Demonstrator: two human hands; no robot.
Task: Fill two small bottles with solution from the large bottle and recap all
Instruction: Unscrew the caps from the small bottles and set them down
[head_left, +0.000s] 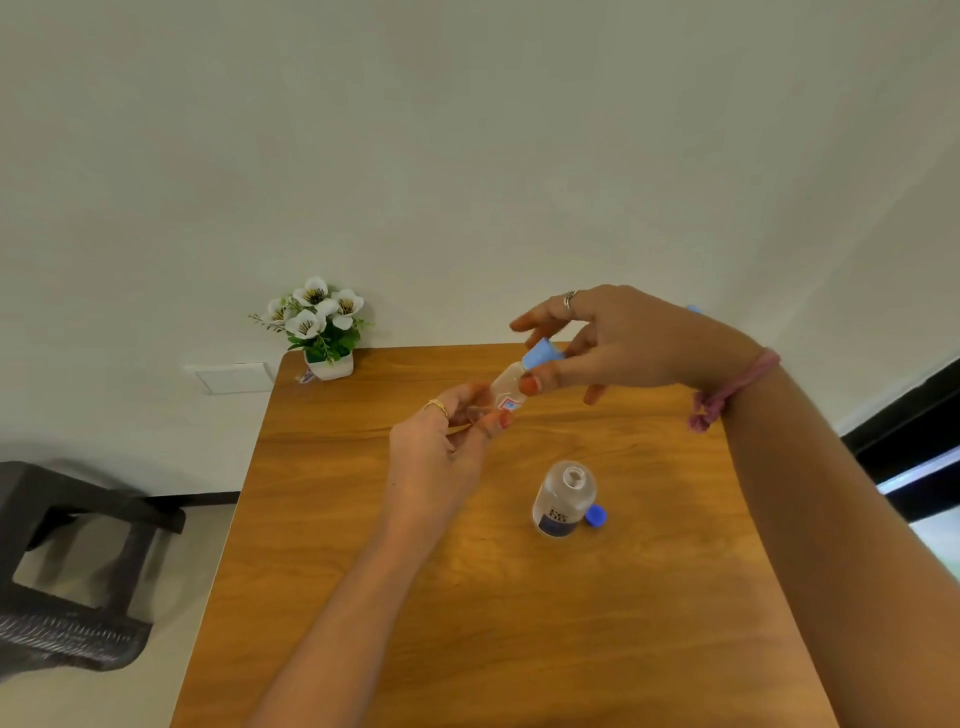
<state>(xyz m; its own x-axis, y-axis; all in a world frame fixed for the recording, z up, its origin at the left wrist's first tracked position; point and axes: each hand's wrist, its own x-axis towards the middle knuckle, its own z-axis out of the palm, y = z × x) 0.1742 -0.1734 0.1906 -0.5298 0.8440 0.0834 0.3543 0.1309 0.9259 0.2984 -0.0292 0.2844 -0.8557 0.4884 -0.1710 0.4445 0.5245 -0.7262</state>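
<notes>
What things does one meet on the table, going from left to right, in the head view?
Flower pot → left hand → small bottle → large bottle → dark blue cap; the right hand overlaps the small bottle.

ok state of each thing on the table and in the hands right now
small bottle: held tilted above the table, light blue cap on
light blue cap: on the small bottle, pinched by the right hand
large bottle: upright on the table, uncapped, mouth open
dark blue cap: off, lying on the table beside the large bottle
left hand: gripping the small bottle's base
right hand: fingers closed on the light blue cap
</notes>
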